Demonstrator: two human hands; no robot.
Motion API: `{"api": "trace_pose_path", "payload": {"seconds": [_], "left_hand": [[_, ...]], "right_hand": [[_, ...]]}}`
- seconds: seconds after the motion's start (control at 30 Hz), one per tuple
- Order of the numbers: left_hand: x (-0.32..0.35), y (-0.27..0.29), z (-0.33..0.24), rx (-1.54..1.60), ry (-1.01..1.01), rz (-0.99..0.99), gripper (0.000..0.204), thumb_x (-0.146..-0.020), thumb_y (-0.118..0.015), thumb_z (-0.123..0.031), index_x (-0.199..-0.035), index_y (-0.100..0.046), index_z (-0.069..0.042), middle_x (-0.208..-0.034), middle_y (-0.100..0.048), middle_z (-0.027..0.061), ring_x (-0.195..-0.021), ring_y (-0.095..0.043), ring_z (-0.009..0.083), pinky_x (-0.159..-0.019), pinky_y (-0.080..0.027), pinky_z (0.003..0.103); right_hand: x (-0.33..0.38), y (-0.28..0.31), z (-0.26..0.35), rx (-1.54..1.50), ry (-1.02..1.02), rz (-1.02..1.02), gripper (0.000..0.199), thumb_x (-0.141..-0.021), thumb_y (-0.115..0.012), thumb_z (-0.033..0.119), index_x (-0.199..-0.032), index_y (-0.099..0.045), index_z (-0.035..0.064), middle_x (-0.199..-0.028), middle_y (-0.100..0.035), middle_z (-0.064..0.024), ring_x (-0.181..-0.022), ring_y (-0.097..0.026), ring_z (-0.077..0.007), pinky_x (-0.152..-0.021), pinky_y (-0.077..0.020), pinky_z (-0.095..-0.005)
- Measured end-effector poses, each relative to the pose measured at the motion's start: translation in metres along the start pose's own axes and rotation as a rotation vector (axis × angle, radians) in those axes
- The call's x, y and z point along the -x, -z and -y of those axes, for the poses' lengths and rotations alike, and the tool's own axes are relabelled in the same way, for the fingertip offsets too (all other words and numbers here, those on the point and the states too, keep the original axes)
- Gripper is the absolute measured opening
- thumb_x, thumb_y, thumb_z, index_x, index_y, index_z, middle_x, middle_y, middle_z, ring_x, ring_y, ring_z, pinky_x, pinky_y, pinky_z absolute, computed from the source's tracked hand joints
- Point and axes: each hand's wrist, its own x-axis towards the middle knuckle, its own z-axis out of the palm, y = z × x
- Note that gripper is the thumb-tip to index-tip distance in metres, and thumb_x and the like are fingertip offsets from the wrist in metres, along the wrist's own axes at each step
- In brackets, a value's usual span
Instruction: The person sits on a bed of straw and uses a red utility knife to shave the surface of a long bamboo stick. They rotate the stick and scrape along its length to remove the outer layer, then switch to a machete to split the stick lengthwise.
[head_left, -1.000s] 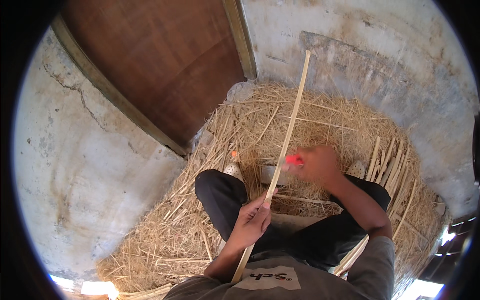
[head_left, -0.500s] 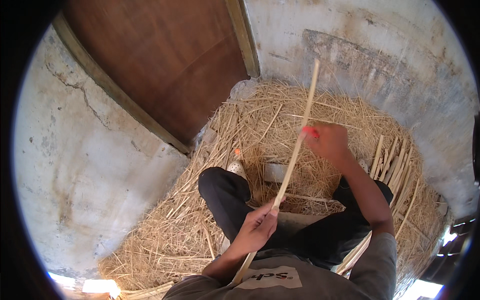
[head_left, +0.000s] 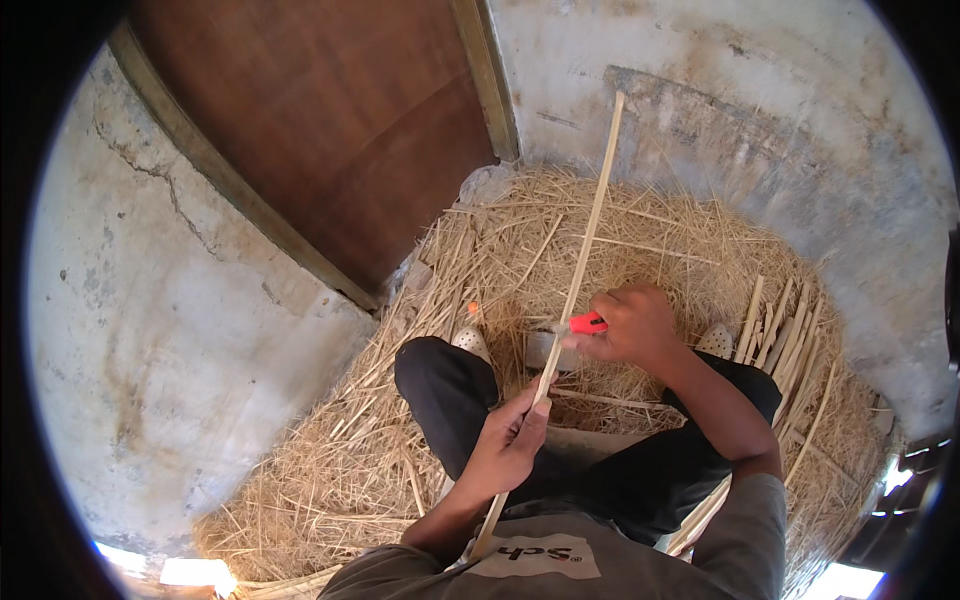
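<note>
A long pale bamboo strip runs from my lap up toward the far wall. My left hand grips the strip low down, near my left knee. My right hand holds a red-handled knife against the strip's middle, its blade hidden behind the strip. I sit with black trousers over a pile of straw-like shavings.
A bundle of cut bamboo strips lies at my right. A brown wooden door and cracked concrete walls stand ahead and left. Pale clog shoes and a small grey block rest on the shavings.
My right hand with the knife slid up along the strip half a second ago, then came back down to its middle. My left hand kept its grip.
</note>
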Motion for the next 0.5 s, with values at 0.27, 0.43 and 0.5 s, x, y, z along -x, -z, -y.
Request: {"api": "trace_pose_path", "payload": {"seconds": [0.27, 0.43, 0.5], "left_hand": [[0.004, 0.002, 0.003, -0.013, 0.002, -0.008, 0.04, -0.102, -0.041, -0.018, -0.139, -0.043, -0.003, -0.06, -0.039, -0.0057, -0.05, -0.036, 0.0022, -0.045, -0.029, 0.019], [0.004, 0.003, 0.007, -0.271, -0.112, -0.073, 0.04, -0.1, -0.046, -0.013, -0.138, -0.043, -0.001, -0.068, -0.043, -0.0065, -0.057, -0.037, 0.0011, -0.05, -0.03, 0.017], [-0.003, 0.004, 0.018, -0.3, -0.188, -0.089, 0.04, -0.099, -0.048, -0.012, -0.137, -0.044, 0.0, -0.072, -0.046, -0.0038, -0.062, -0.039, 0.0021, -0.055, -0.032, 0.019]], "right_hand": [[0.014, -0.014, 0.008, -0.129, 0.088, 0.004, 0.054, -0.076, -0.063, 0.062, -0.061, -0.062, 0.0097, -0.048, -0.053, -0.0111, -0.044, -0.056, -0.0287, -0.047, -0.0451, -0.0413], [-0.002, -0.006, -0.013, -0.015, 0.016, -0.07, 0.056, -0.075, -0.063, 0.064, -0.059, -0.061, 0.0109, -0.048, -0.053, -0.0089, -0.043, -0.056, -0.027, -0.046, -0.0457, -0.0404], [-0.004, -0.004, -0.014, -0.019, -0.011, -0.007, 0.057, -0.075, -0.063, 0.066, -0.058, -0.06, 0.0109, -0.047, -0.053, -0.0083, -0.042, -0.056, -0.0263, -0.045, -0.0454, -0.04]]}}
